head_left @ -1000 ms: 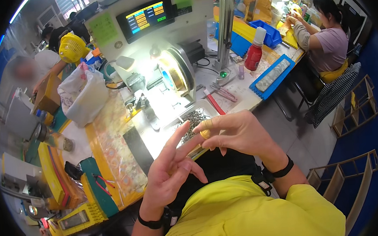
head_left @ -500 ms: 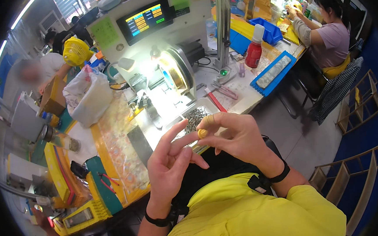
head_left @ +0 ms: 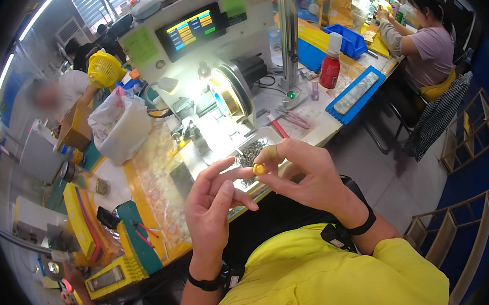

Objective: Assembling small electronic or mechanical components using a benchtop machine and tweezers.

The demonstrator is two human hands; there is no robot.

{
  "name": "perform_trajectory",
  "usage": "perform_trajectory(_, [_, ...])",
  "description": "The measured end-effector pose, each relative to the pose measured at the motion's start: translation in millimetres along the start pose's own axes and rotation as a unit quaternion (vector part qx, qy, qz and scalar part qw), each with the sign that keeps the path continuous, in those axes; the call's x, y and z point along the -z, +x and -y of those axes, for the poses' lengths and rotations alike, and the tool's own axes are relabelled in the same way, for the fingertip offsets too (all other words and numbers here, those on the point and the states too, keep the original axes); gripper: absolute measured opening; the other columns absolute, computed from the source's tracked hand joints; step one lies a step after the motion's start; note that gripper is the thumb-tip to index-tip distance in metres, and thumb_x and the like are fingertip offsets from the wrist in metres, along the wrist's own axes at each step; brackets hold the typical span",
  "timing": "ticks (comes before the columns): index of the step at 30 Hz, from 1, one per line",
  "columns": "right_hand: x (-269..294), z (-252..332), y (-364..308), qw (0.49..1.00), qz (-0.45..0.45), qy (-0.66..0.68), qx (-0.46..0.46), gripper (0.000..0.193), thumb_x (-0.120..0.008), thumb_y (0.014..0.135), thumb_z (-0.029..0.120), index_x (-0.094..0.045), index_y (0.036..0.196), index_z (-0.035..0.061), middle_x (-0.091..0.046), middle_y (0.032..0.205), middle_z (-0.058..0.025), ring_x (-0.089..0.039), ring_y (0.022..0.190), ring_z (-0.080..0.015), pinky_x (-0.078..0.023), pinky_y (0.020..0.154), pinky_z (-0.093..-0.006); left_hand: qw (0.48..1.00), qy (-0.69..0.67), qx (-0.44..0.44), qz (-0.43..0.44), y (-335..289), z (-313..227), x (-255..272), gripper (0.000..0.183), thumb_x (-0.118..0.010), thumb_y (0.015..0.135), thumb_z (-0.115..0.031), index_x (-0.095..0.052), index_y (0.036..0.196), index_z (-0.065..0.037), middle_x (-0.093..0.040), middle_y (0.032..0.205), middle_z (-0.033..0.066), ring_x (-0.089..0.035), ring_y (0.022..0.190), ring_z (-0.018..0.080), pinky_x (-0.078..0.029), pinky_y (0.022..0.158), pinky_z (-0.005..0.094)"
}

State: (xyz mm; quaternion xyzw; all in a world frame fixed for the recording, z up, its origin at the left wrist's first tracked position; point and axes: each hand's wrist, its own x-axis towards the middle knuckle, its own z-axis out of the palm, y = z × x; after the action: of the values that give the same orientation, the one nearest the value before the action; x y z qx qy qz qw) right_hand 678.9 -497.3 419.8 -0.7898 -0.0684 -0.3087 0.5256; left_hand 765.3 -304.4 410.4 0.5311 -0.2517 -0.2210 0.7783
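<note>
A small, round yellow piece [head_left: 259, 169], whose kind is too small to make out, sits pinched between the thumb and index finger of my right hand [head_left: 308, 176]. A tan band wraps that index finger. My left hand [head_left: 211, 203] is open with fingers apart, one fingertip reaching to the yellow piece, touching or nearly so. Just beyond my hands is a white tray [head_left: 271, 133] with many small dark metal bits [head_left: 251, 152], partly hidden by my fingers. Behind the tray, a brightly lit machine carries a gold-rimmed wheel [head_left: 228, 97].
A screen [head_left: 192, 31] tops the machine. Right: a red bottle [head_left: 330, 70], a blue tray [head_left: 355, 95], a red-handled tool [head_left: 278, 127] and a seated person [head_left: 427, 43]. Left: a white plastic bag [head_left: 119, 127], red-handled pliers [head_left: 143, 232], a yellow tray [head_left: 114, 280] and another person's hand [head_left: 71, 275].
My left hand has shifted slightly left and lower, its fingers still spread. The yellow piece has turned a little in my right fingers. At lower left, another person's hands have moved.
</note>
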Motion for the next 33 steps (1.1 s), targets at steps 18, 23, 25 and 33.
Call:
perform_trajectory(18, [-10, -1, 1, 0.996, -0.015, -0.054, 0.063, 0.026, -0.081, 0.087, 0.0, -0.067, 0.108, 0.0045, -0.066, 0.091, -0.0047, -0.068, 0.075, -0.0122, -0.058, 0.057, -0.0262, 1.0, -0.013, -0.004, 0.007, 1, 2, 5, 0.041, -0.053, 0.107, -0.003, -0.048, 0.147, 0.006, -0.063, 0.141, 0.0253, -0.072, 0.079, 0.02, -0.062, 0.075, 0.0321])
perform_trajectory(23, [-14, 0, 1, 0.997, -0.027, -0.065, 0.042, 0.026, -0.082, 0.088, 0.003, -0.066, 0.109, 0.004, -0.063, 0.087, -0.0046, -0.067, 0.072, -0.0126, -0.057, 0.057, -0.0273, 1.0, -0.006, -0.008, 0.002, 1, 2, -1, 0.039, -0.055, 0.105, 0.001, -0.049, 0.144, 0.006, -0.065, 0.137, 0.0222, -0.068, 0.079, 0.0167, -0.059, 0.073, 0.0298])
perform_trajectory(25, [-14, 2, 0, 0.998, 0.001, -0.058, -0.009, 0.026, -0.082, 0.088, 0.004, -0.068, 0.11, 0.0046, -0.064, 0.092, -0.006, -0.068, 0.074, -0.0168, -0.056, 0.06, -0.0302, 1.0, -0.007, -0.023, 0.003, 3, 5, -2, 0.041, -0.058, 0.106, -0.004, -0.05, 0.145, 0.006, -0.066, 0.134, 0.0195, -0.067, 0.078, 0.0159, -0.058, 0.071, 0.0285])
perform_trajectory(33, [-13, -5, 4, 0.983, 0.043, -0.145, 0.108, 0.024, -0.079, 0.089, 0.001, -0.07, 0.111, 0.0059, -0.066, 0.106, -0.0077, -0.069, 0.083, -0.0197, -0.058, 0.065, -0.0302, 0.999, 0.043, -0.021, -0.008, 5, 1, -4, 0.039, -0.064, 0.101, 0.007, -0.055, 0.138, 0.004, -0.062, 0.119, 0.0105, -0.064, 0.082, 0.0106, -0.056, 0.072, 0.0245])
